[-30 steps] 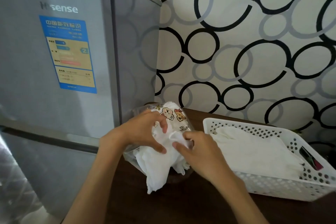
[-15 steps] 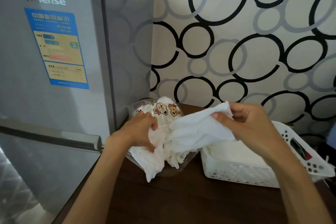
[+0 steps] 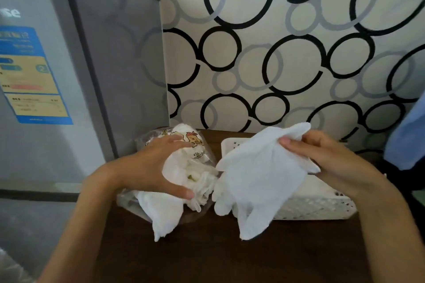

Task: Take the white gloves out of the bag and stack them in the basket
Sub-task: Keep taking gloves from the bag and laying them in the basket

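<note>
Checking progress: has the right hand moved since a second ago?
Yes. The right hand left the bag, carrying a white glove rightward over the basket.

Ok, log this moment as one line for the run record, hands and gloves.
left hand: holds bag of gloves | right hand: pinches white glove, hanging in front of basket | step: glove not yet stacked

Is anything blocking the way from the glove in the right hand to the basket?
Nothing visible does. The right hand pinches the white glove at its cuff, and it hangs in front of the open-topped white basket. The left hand and bag stay off to the left.
</note>
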Tool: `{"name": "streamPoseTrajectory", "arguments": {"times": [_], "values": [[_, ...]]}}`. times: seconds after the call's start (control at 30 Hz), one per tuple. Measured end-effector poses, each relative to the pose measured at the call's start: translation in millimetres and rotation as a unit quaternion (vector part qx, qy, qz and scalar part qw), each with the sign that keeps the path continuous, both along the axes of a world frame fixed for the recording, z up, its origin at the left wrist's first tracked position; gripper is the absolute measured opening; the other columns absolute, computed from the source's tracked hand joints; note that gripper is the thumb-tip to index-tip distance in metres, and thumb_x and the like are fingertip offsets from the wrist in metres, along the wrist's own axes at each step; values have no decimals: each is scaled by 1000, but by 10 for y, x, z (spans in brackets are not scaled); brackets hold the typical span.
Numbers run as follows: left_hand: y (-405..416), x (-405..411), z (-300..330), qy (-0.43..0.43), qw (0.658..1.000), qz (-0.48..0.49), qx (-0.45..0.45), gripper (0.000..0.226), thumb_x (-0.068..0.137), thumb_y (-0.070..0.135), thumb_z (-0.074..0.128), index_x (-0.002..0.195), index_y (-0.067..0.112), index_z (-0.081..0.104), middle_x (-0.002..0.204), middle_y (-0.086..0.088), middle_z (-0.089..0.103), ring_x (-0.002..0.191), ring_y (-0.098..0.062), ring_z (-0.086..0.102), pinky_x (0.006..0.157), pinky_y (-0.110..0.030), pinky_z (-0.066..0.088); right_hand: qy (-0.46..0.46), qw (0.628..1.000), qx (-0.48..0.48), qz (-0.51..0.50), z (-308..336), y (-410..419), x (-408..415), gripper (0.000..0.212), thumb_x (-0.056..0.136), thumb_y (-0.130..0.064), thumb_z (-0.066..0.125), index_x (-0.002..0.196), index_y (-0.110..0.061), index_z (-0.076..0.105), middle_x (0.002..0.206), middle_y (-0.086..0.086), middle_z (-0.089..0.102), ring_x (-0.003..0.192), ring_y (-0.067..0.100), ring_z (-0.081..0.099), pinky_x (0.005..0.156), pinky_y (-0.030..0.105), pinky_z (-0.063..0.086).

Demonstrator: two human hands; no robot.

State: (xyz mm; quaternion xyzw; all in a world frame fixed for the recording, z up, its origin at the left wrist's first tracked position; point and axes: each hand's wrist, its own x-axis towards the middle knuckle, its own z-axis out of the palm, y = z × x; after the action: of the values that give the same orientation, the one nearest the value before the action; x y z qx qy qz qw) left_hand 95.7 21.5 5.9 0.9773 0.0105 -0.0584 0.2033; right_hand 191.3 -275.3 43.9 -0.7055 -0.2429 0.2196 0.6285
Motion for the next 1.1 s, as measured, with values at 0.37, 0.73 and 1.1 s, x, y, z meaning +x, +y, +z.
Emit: {"name": "streamPoseTrajectory", "arguments": {"times": [0.37,0.73,1.1], "values": [[-1074,395,0,-147,933,-118,-306,43,80,32,68,122,26,60,114,11,68,105,-9,65,96,-26,50,-53,993,54,-86,54,-92,88,16,81,-33,66,86,-19,74,84,-1,73,78,12,68,73,25,54],[-1330,795,-14,-238,883,28,-404,32,102,35,37,107,18,65,101,0,71,95,-11,67,83,-26,53,-262,900,9,-348,-102,-275,455,24,96,-31,50,88,-14,65,76,1,62,70,13,55,59,22,41],[-1346,693,170,-512,806,223,-196,28,104,30,27,80,20,36,61,9,37,52,-4,40,51,-26,30,-317,885,114,-323,-75,238,79,22,98,-31,46,88,-17,60,53,-9,45,43,3,41,40,10,24]]}}
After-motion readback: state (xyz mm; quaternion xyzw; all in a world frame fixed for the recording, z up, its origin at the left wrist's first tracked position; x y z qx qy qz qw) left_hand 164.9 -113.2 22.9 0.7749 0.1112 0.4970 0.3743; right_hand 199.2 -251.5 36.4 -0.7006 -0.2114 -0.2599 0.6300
